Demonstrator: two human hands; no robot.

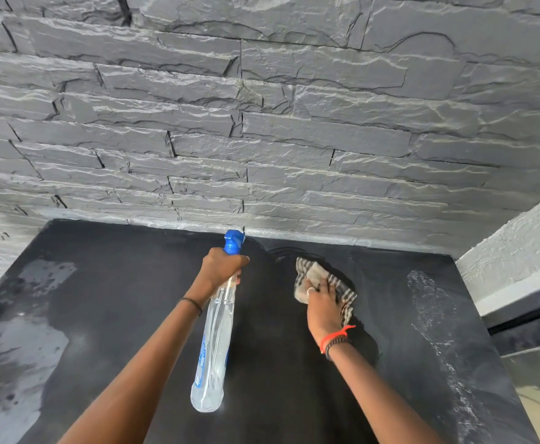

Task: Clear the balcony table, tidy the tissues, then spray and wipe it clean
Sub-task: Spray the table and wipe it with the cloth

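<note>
Gripping the neck of a clear spray bottle (212, 341) just under its blue trigger head, the left hand (222, 267) holds it above the black table (118, 315), nozzle aimed at the grey stone wall (262, 123). The right hand (323, 302) presses a checked cloth (318, 278) flat near the table's back edge, fingers spread over it. Pale dusty smears mark the table's left and right sides.

One black table (118, 299), one grey stone wall (262, 123). One clear spray bottle (212, 347) and one checked cloth (345, 296). Two hands are in view: one left hand (222, 267), one right hand (321, 302). Three wristbands: one dark band (192, 304) on the left wrist, one red thread (336, 334) and one beaded band (337, 346) on the right. One ring (309, 291).
</note>
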